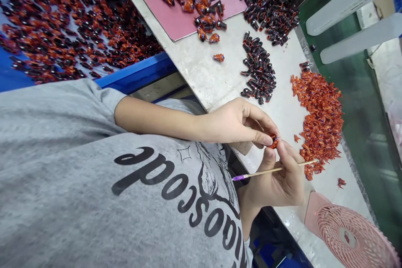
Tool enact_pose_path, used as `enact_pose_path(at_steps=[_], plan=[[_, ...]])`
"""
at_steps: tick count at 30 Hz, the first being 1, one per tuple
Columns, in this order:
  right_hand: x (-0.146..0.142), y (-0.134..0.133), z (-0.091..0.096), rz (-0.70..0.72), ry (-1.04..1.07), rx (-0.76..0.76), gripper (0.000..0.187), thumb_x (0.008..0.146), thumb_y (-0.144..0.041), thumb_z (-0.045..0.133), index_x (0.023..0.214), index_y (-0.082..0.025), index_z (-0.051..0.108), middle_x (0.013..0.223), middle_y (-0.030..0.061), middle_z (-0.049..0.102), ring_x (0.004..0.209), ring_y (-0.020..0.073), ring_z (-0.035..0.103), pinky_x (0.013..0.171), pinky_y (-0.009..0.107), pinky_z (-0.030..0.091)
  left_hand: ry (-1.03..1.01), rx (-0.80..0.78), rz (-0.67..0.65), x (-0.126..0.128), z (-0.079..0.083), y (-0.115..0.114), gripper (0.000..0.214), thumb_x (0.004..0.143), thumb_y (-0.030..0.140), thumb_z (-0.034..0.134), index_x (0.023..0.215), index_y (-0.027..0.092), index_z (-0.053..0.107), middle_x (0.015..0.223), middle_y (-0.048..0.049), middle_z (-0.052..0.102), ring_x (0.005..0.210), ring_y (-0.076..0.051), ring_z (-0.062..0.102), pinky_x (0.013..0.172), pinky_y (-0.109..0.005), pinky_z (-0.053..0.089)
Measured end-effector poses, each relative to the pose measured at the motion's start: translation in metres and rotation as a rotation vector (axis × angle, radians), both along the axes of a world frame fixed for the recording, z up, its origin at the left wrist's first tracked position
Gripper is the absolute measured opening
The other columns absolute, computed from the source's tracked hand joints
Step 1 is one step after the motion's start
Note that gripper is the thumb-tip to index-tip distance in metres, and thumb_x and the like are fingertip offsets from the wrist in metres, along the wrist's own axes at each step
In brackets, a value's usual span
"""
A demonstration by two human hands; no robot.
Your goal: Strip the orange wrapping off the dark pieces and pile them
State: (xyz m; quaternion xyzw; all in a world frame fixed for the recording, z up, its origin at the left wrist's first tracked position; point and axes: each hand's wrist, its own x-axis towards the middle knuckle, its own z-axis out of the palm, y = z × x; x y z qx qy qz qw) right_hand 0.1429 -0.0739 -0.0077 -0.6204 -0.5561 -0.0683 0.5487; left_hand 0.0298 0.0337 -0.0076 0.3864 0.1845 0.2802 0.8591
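Note:
My left hand (238, 122) reaches in from the left and pinches a small orange and black piece (274, 141) between thumb and forefinger. My right hand (278, 184) sits just below it with its fingertips against the same piece. It grips a thin wooden stick (270, 171) with a purple tip that points back toward my grey shirt. Both hands hover over the near edge of the grey worktable (213, 79).
A heap of orange pieces (320, 121) lies just beyond my hands, with piles of black pieces (259, 71) further along. A pink mat (176, 21) carries finished orange-black pieces. A blue tray (138, 73) full of them sits at the left. A pink fan (351, 234) stands at the lower right.

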Motion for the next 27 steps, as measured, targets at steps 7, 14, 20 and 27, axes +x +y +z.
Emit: enact_pose_path(at_steps=[7, 14, 20, 27], plan=[[0.004, 0.003, -0.010, -0.016, -0.203, 0.053, 0.040, 0.076, -0.016, 0.083, 0.113, -0.027, 0.073, 0.095, 0.0026, 0.074, 0.086, 0.0179, 0.071, 0.072, 0.033, 0.061, -0.026, 0.037, 0.054, -0.001, -0.002, -0.005, 0.020, 0.072, 0.010, 0.078, 0.092, 0.010, 0.074, 0.082, -0.0035, 0.074, 0.073, -0.009, 0.068, 0.070, -0.020, 0.057], [0.000, 0.008, -0.009, -0.026, -0.296, 0.060, 0.026, 0.080, -0.006, 0.075, 0.102, -0.021, 0.071, 0.084, 0.0016, 0.071, 0.075, 0.0153, 0.069, 0.066, 0.030, 0.057, -0.077, 0.761, 0.232, 0.000, -0.014, 0.009, 0.010, 0.078, 0.004, 0.069, 0.076, 0.013, 0.073, 0.081, -0.0057, 0.075, 0.079, -0.013, 0.067, 0.080, -0.025, 0.053], [-0.003, 0.009, -0.002, -0.005, -0.225, 0.030, 0.023, 0.080, -0.004, 0.074, 0.096, -0.020, 0.069, 0.084, 0.0016, 0.069, 0.076, 0.0155, 0.068, 0.065, 0.030, 0.055, -0.161, 1.027, 0.461, 0.005, -0.022, 0.008, 0.016, 0.088, 0.007, 0.061, 0.076, 0.014, 0.069, 0.076, -0.0057, 0.073, 0.078, -0.013, 0.067, 0.083, -0.028, 0.054], [-0.005, 0.012, 0.010, 0.076, -0.175, 0.010, 0.026, 0.079, -0.001, 0.072, 0.097, -0.021, 0.071, 0.085, 0.0023, 0.070, 0.077, 0.0164, 0.068, 0.067, 0.031, 0.055, -0.183, 1.054, 0.530, 0.006, -0.020, 0.007, 0.017, 0.093, 0.020, 0.066, 0.077, 0.015, 0.068, 0.076, -0.0059, 0.074, 0.080, -0.012, 0.067, 0.085, -0.026, 0.054]])
